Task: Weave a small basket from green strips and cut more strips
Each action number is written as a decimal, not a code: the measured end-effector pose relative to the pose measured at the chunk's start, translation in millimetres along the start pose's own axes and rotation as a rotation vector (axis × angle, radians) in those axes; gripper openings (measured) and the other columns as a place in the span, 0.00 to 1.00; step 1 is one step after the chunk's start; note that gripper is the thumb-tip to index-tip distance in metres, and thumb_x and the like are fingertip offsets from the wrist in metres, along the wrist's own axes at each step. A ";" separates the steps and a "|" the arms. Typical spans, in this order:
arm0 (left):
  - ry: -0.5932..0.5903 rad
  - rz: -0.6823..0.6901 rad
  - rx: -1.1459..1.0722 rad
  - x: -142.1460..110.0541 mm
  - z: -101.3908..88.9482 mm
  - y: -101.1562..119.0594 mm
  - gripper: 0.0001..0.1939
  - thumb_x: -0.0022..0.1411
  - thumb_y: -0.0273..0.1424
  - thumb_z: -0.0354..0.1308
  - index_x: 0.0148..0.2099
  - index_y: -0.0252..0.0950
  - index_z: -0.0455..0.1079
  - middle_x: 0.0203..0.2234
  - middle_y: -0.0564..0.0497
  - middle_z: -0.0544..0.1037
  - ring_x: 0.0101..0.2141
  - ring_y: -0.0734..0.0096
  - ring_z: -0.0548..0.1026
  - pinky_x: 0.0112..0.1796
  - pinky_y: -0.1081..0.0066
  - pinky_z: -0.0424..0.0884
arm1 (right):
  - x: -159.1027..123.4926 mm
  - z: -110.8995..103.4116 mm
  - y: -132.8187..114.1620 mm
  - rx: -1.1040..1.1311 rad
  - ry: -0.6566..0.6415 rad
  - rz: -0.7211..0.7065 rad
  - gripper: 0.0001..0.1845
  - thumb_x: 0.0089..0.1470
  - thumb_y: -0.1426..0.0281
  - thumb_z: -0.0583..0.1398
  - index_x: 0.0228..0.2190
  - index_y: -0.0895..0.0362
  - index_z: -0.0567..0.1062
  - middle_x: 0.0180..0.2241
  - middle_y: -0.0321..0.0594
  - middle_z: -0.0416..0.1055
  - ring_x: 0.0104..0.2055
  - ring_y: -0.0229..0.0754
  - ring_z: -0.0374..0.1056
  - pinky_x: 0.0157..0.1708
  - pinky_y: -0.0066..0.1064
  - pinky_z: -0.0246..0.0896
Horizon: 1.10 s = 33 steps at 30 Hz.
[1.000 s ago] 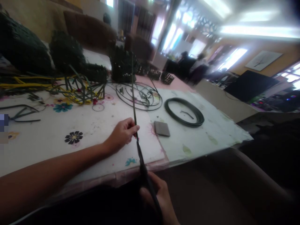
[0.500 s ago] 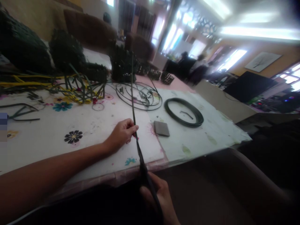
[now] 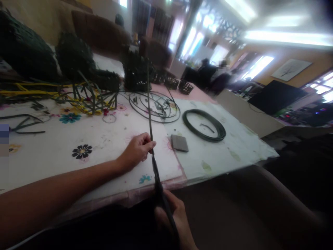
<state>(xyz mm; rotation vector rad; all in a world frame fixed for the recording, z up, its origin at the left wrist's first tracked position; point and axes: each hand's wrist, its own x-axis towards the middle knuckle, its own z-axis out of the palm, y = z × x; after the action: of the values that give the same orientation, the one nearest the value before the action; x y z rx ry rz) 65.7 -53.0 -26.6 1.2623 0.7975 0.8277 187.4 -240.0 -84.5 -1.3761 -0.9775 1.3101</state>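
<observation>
My left hand [image 3: 140, 147] pinches a thin dark green strip [image 3: 149, 104] near its lower end; the strip stands up and away over the table. Black scissors [image 3: 156, 178] are in my right hand [image 3: 175, 215], at the table's front edge. Their blades point away from me, and the tips meet the strip's end just below my left fingers. Whether the blades are parted there is too small to tell. To the right of my left hand lies a grey square block [image 3: 179, 143].
A coil of dark green strip [image 3: 204, 125] lies at the right of the table, with loose loops [image 3: 154, 107] behind the hands. Green and yellow strips [image 3: 91, 100] cover the left. Dark woven baskets [image 3: 136, 71] stand at the back. People [image 3: 208, 71] sit far off.
My left hand and the strip have shifted very slightly to the right. The scissors stay at the strip's lower end, almost unmoved.
</observation>
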 end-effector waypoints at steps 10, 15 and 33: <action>0.010 0.025 -0.054 0.7 0.4 -3.8 0.13 0.60 0.29 0.57 0.27 0.37 0.57 0.18 0.57 0.67 0.12 0.86 0.58 0.13 0.78 0.53 | 0.6 -0.6 -5.5 0.006 -0.013 -0.016 0.23 0.47 0.54 0.67 0.35 0.61 0.76 0.18 0.28 0.54 0.18 0.29 0.46 0.16 0.22 0.41; 0.009 0.048 -0.046 4.0 -5.8 -2.1 0.12 0.59 0.31 0.59 0.27 0.36 0.59 0.16 0.59 0.64 0.13 0.85 0.58 0.14 0.79 0.54 | -0.9 -0.7 -0.7 -0.028 -0.016 -0.031 0.22 0.46 0.54 0.67 0.33 0.60 0.76 0.19 0.29 0.53 0.19 0.30 0.45 0.17 0.22 0.40; 0.027 0.012 -0.074 4.6 -3.6 -1.1 0.13 0.61 0.29 0.57 0.27 0.36 0.57 0.17 0.58 0.65 0.12 0.86 0.57 0.13 0.80 0.52 | -0.1 1.2 2.1 0.043 0.011 -0.038 0.26 0.44 0.53 0.68 0.39 0.60 0.76 0.18 0.28 0.56 0.17 0.28 0.47 0.15 0.20 0.44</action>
<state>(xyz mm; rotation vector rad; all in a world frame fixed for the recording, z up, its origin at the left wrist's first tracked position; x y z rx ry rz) 64.9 -47.4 -28.4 1.1935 0.7742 0.8778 186.1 -240.4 -86.4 -1.3255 -0.9582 1.2866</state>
